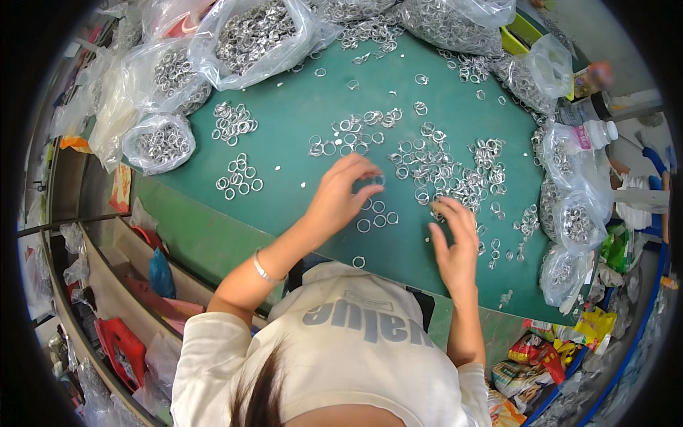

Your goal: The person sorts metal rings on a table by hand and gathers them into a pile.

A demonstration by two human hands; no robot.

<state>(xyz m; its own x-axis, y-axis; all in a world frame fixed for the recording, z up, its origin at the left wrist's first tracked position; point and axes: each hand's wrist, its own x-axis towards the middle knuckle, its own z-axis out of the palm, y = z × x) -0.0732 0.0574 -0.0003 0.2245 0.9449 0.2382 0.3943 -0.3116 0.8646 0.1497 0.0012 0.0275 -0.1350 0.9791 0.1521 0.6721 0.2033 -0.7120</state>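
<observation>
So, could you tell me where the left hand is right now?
In the head view, the left hand is mid-table, fingertips pinching a ring beside the big ring pile.

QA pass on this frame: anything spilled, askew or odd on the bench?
Nothing looks damaged. Small silver metal rings lie loose in scattered clusters across the green table mat, some spilling from open clear plastic bags along the far edge. The left hand pinches one ring; the right hand touches the main pile.

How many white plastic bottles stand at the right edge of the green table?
2. One white bottle with a dark cap stands farther back; one with a white cap and pink label lies just nearer. Bags of metal rings may hide others.
</observation>
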